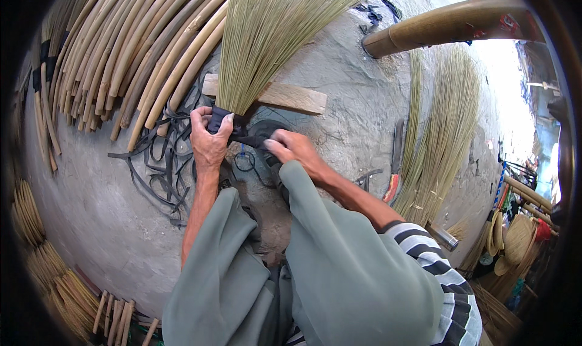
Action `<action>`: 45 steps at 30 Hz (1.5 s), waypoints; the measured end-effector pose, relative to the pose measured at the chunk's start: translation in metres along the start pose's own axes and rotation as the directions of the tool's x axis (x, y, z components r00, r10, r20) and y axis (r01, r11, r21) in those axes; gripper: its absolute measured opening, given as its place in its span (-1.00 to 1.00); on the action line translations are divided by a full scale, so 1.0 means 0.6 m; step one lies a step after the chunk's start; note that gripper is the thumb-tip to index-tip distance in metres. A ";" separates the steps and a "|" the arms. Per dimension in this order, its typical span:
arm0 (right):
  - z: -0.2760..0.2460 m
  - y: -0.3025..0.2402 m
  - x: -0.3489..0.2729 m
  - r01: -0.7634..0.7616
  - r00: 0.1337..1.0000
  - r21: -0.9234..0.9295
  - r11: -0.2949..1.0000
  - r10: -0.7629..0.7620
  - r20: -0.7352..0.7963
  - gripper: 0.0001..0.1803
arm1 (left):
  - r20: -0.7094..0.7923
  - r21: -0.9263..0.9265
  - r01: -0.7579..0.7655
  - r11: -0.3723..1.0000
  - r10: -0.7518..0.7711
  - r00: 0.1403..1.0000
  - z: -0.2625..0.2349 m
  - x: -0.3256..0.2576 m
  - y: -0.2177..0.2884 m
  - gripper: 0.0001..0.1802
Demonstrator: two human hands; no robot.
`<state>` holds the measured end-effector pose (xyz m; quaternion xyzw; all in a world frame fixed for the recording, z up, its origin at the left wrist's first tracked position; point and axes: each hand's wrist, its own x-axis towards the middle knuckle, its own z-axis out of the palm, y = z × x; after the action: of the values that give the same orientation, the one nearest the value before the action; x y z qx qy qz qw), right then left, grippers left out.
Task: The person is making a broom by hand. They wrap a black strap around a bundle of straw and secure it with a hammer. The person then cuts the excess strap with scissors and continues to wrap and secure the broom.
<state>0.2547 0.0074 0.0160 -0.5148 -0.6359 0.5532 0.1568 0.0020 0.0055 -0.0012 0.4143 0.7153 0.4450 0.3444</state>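
A fan-shaped bundle of thin greenish straw [260,46] stands out ahead of me, its narrow end pointing toward my knees. Black rubber strip [250,139] is wrapped round that narrow end. My left hand [209,139] is closed round the wrapped end, thumb on its right side. To the right, my right hand [295,151] pinches the strip's other stretch, which runs between the two hands. Under the straw lies a wooden block [297,98]. Loose black strips [167,164] are tangled on the floor left of my left hand.
Many curved wooden sticks [121,55] are stacked at the upper left. On the right lie a loose straw bundle [445,122] and a long blade with a red handle [392,185]. A thick bamboo post [448,25] stands at the upper right. Sticks and coils [60,285] fill the lower left.
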 end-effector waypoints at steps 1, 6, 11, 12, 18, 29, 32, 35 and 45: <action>-0.020 0.014 -0.023 0.044 0.997 0.029 0.999 -0.042 -0.062 -0.58 | -0.006 0.013 -0.007 1.000 0.008 1.000 0.000 0.000 0.000 -0.39; -0.129 0.119 -0.043 -0.174 0.833 -0.135 0.975 0.073 -0.549 -0.74 | -0.030 0.028 -0.001 1.000 0.002 1.000 0.011 -0.001 0.020 -0.41; -0.197 0.208 -0.003 -0.108 0.724 -0.368 0.924 -0.180 -0.666 -0.83 | 0.030 0.052 -0.044 0.998 0.043 0.999 0.047 -0.010 0.043 -0.40; -0.206 0.216 0.010 -0.085 0.732 -0.393 0.915 -0.210 -0.647 -0.82 | 0.025 0.073 -0.031 0.997 0.029 0.999 0.049 -0.010 0.045 -0.40; -0.238 0.223 0.043 0.038 0.813 -0.504 0.863 -0.320 -0.486 -0.76 | 0.005 0.152 -0.073 0.986 0.073 0.997 0.047 -0.006 0.045 -0.40; -0.248 0.231 0.059 0.029 0.872 -0.530 0.847 -0.280 -0.401 -0.75 | 0.003 0.174 -0.076 0.982 0.077 0.997 0.046 -0.004 0.037 -0.40; -0.247 0.236 0.062 0.064 0.853 -0.571 0.818 -0.342 -0.394 -0.76 | 0.012 0.142 -0.093 0.985 0.092 0.996 0.047 -0.003 0.033 -0.39; -0.242 0.243 0.069 0.089 0.809 -0.650 0.755 -0.435 -0.394 -0.79 | 0.011 0.148 -0.087 0.985 0.086 0.996 0.046 -0.003 0.031 -0.39; -0.221 0.267 0.084 -0.055 0.764 -0.714 0.698 -0.430 -0.480 -0.86 | 0.041 0.126 -0.051 0.991 0.046 0.998 0.044 -0.003 0.029 -0.44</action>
<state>0.4125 0.0982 -0.0962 -0.6131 -0.7594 0.0553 0.2105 0.0303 0.0177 0.0052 0.4612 0.7252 0.3988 0.3198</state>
